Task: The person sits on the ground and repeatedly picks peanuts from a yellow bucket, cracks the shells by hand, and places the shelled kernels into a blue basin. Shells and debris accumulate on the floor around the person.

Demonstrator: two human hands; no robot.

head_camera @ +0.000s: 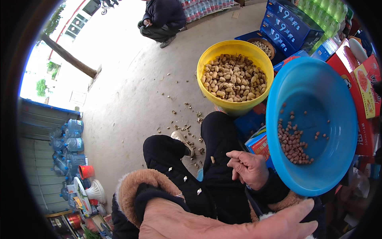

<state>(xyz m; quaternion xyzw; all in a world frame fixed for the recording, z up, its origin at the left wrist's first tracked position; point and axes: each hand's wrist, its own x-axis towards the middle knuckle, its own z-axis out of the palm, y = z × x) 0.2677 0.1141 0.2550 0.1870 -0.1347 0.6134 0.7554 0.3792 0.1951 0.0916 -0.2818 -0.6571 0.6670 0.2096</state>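
Note:
My left hand [209, 221] is large in the foreground, reaching rightwards from a brown fleece cuff. Two of its fingertips stand apart with nothing visible between them; the frame's bottom edge cuts off part of the hand. Over my right thigh is my right hand [250, 168], its fingers loosely curled; whether they hold anything is hidden. One peanut shell or pod [212, 159] rests on the dark trousers [220, 137]. Beside the right hand, a tilted blue plastic basin [331, 95] contains shelled pink peanut kernels [294, 143]. A yellow bucket [206, 53] beyond my knee holds unshelled peanuts [232, 77].
Broken shells [185, 128] litter the concrete floor [128, 89]. Blue cartons [283, 27] and a wooden bowl [271, 49] stand behind the bucket. A person [162, 18] squats ahead near packs of bottles [206, 9]. Large water jugs [74, 143] line the left wall.

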